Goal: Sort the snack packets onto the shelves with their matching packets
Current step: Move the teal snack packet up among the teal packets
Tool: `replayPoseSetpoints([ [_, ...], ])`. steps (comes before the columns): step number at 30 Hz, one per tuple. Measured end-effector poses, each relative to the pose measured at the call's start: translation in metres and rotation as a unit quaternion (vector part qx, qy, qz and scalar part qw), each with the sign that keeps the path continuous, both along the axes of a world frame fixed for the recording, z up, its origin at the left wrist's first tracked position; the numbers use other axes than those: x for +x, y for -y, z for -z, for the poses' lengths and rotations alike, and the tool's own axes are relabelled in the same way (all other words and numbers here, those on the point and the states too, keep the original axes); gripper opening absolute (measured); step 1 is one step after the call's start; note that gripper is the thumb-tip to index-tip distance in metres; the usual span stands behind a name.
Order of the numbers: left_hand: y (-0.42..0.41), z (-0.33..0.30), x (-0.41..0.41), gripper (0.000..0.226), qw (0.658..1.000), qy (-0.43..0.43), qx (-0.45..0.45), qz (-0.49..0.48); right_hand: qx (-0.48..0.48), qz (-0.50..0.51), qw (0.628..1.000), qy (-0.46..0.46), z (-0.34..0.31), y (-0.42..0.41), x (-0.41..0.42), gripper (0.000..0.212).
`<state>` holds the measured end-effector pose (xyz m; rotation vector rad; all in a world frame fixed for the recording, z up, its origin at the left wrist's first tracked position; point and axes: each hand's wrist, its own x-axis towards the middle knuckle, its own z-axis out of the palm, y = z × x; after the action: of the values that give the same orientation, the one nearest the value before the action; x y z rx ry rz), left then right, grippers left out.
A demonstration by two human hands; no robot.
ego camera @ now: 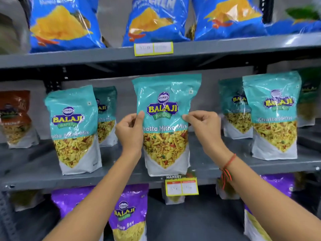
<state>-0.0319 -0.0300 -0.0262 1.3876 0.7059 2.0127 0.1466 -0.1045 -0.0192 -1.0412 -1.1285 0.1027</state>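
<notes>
You hold a teal Khatta Mitha Mix packet (165,126) upright at the middle of the grey middle shelf (34,178), its base at the shelf's near edge just above a yellow price tag (181,186). Your left hand (129,131) pinches the packet's left edge between thumb and fingers, and your right hand (203,126) pinches its right edge the same way, so both hands are closed on the one packet. A red thread bracelet (227,168) sits on your right wrist. To the left stands a matching teal packet (74,131) near the shelf front, with another teal packet (106,115) farther back behind it. To the right a teal packet at the front (273,115) stands just beside one set farther back (234,108). At the far left of the same shelf is a brown packet (16,119), blurred. The upper shelf (69,58) carries blue chip bags (62,23) and a second price label (153,48) on its edge. Below, purple Aloo Sev packets (128,214) stand on the lower shelf, partly hidden by your forearms.
</notes>
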Motion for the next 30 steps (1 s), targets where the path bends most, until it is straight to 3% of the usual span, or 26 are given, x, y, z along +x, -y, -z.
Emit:
replayPoseSetpoints([
  [3, -0.018, 0.000, 0.006, 0.014, 1.000, -0.007, -0.016, -0.021, -0.017, 0.011, 0.999, 0.027, 0.007, -0.024, 0.005, 0.032],
  [8, -0.034, 0.014, 0.007, 0.019, 0.997, -0.056, -0.029, -0.042, -0.053, 0.003, 0.999, 0.003, 0.021, -0.044, 0.008, 0.020],
  [14, -0.040, 0.021, 0.001, 0.017, 0.995, -0.072, -0.058, 0.049, -0.061, -0.059, 0.996, -0.036, 0.037, -0.043, 0.011, 0.017],
  [16, -0.041, 0.028, -0.007, 0.018, 0.988, -0.097, -0.094, 0.082, -0.089, -0.092, 0.991, -0.044, 0.049, -0.042, 0.015, 0.028],
  [19, -0.040, 0.048, -0.028, 0.047, 0.965, -0.179, -0.135, 0.140, -0.168, -0.121, 0.978, 0.017, 0.074, -0.040, 0.028, 0.073],
  [21, -0.042, 0.065, -0.045, 0.076, 0.932, -0.277, -0.167, 0.164, -0.232, -0.141, 0.959, 0.086, 0.088, -0.035, 0.035, 0.091],
  [24, -0.042, 0.086, -0.059, 0.088, 0.878, -0.382, -0.193, 0.213, -0.283, -0.156, 0.931, 0.171, 0.097, -0.032, 0.035, 0.089],
  [27, -0.042, 0.094, -0.055, 0.074, 0.884, -0.396, -0.168, 0.182, -0.285, -0.133, 0.924, 0.219, 0.100, -0.036, 0.030, 0.070],
  [30, -0.045, 0.095, -0.049, 0.066, 0.890, -0.396, -0.161, 0.159, -0.286, -0.129, 0.921, 0.229, 0.099, -0.038, 0.031, 0.068],
])
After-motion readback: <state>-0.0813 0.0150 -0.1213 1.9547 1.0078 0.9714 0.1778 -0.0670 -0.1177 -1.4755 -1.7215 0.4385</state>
